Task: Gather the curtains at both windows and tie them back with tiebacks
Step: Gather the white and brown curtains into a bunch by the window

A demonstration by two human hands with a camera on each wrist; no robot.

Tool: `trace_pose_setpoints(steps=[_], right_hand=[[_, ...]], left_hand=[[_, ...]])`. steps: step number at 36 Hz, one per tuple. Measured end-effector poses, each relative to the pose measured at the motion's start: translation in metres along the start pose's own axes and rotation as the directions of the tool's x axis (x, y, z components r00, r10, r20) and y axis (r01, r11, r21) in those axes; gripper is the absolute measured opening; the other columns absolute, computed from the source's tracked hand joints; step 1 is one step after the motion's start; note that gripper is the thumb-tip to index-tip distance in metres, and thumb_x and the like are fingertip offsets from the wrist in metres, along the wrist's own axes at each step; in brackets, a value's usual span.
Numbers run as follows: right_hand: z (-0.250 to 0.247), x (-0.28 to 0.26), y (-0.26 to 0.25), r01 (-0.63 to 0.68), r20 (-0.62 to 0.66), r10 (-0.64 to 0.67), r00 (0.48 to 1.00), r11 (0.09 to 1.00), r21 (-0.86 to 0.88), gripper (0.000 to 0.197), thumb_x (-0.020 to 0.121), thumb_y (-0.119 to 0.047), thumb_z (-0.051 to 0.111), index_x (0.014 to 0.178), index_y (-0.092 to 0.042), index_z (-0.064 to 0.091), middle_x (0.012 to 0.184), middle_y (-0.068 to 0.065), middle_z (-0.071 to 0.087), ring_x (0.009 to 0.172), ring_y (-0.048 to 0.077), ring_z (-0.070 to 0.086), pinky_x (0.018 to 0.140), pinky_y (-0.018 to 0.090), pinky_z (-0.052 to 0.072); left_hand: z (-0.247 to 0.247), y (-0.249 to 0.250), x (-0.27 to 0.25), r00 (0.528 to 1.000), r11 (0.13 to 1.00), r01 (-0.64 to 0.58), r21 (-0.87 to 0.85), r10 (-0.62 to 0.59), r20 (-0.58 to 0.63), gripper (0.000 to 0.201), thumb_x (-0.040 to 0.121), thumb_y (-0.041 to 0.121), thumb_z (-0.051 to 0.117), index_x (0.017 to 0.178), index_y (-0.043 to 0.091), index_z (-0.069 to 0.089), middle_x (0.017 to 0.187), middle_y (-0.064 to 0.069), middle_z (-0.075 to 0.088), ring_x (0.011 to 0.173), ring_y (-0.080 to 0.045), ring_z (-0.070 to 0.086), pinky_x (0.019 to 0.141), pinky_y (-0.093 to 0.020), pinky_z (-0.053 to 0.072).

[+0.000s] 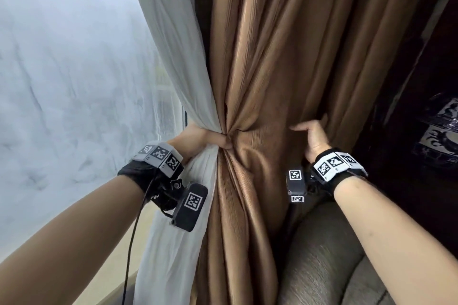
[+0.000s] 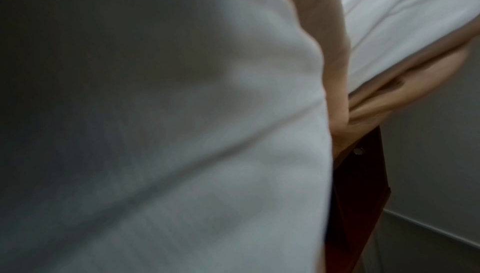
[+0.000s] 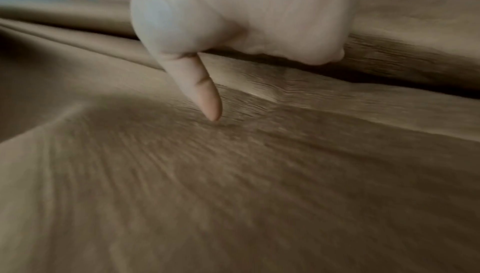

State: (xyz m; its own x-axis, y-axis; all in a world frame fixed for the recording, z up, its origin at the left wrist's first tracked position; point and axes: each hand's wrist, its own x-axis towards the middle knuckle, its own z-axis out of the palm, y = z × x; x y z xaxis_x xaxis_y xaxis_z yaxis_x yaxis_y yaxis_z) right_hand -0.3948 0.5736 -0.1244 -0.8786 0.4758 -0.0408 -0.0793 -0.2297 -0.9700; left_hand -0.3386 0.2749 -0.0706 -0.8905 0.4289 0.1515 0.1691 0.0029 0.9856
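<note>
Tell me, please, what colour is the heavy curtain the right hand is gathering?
The heavy curtain is golden brown, clearest in the head view.

The brown curtain (image 1: 267, 77) is viewed from above by the head camera; it is shared, pressed close, with the right wrist view (image 3: 233, 174).

window: pale, hazy daylight through the glass (image 1: 74, 69), at left
armchair: grey upholstered (image 1: 329, 255), lower right
furniture: dark wood (image 1: 421, 111), far right
</note>
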Motion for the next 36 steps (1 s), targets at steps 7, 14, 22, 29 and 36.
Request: trace_pose_setpoints(steps=[7,14,22,29,36], right_hand=[[0.009,-0.040,-0.030,0.054,-0.043,-0.057,0.997,0.997,-0.061,0.022,0.071,-0.004,0.067,0.091,-0.013,0.062,0.079,0.007,0.072,0.084,0.032,0.066,0.086,0.043,0.053],[0.014,-0.016,-0.020,0.110,-0.059,-0.122,0.991,0.978,-0.179,0.033,0.087,-0.009,0.066,0.120,-0.011,0.065,0.092,0.005,0.069,0.095,0.021,0.061,0.082,0.034,0.049],[0.073,-0.093,-0.011,-0.011,0.310,0.029,0.950,0.998,-0.057,0.033,0.101,-0.007,0.034,0.082,-0.013,0.061,0.065,-0.001,0.070,0.069,0.013,0.063,0.066,0.026,0.053],[0.080,-0.127,-0.010,-0.012,0.646,-0.067,0.760,0.993,0.118,0.052,0.093,-0.037,0.053,0.129,0.000,0.057,0.130,0.016,0.060,0.123,0.028,0.055,0.114,0.041,0.037],[0.077,-0.124,-0.011,0.396,0.665,-0.010,0.747,0.810,-0.432,0.059,0.073,-0.020,0.084,0.126,-0.016,0.058,0.128,-0.002,0.064,0.123,0.011,0.056,0.114,0.029,0.036]], left_hand=[[0.003,0.002,0.000,0.999,1.000,-0.019,-0.018,0.019,0.030,0.048,0.049,-0.003,0.068,0.094,0.013,0.065,0.083,0.003,0.073,0.071,-0.004,0.072,0.058,-0.017,0.055],[0.004,0.001,0.002,1.000,1.000,0.015,0.018,-0.014,-0.016,0.056,0.048,0.004,0.072,0.103,0.013,0.064,0.103,-0.006,0.071,0.092,-0.018,0.069,0.074,-0.027,0.055],[0.008,0.000,0.010,0.990,0.998,0.059,0.032,-0.054,-0.131,0.035,0.071,-0.012,0.071,0.102,0.002,0.067,0.087,-0.007,0.071,0.080,-0.020,0.069,0.063,-0.024,0.055],[0.010,-0.006,0.014,0.975,1.000,0.016,0.004,-0.015,-0.221,0.048,0.067,-0.013,0.074,0.113,-0.003,0.066,0.104,-0.016,0.072,0.096,-0.031,0.070,0.083,-0.039,0.058],[0.016,0.005,0.005,0.997,1.000,0.003,-0.014,-0.002,0.077,0.037,0.075,-0.011,0.068,0.108,0.005,0.068,0.094,-0.002,0.076,0.089,-0.013,0.073,0.071,-0.022,0.057]])
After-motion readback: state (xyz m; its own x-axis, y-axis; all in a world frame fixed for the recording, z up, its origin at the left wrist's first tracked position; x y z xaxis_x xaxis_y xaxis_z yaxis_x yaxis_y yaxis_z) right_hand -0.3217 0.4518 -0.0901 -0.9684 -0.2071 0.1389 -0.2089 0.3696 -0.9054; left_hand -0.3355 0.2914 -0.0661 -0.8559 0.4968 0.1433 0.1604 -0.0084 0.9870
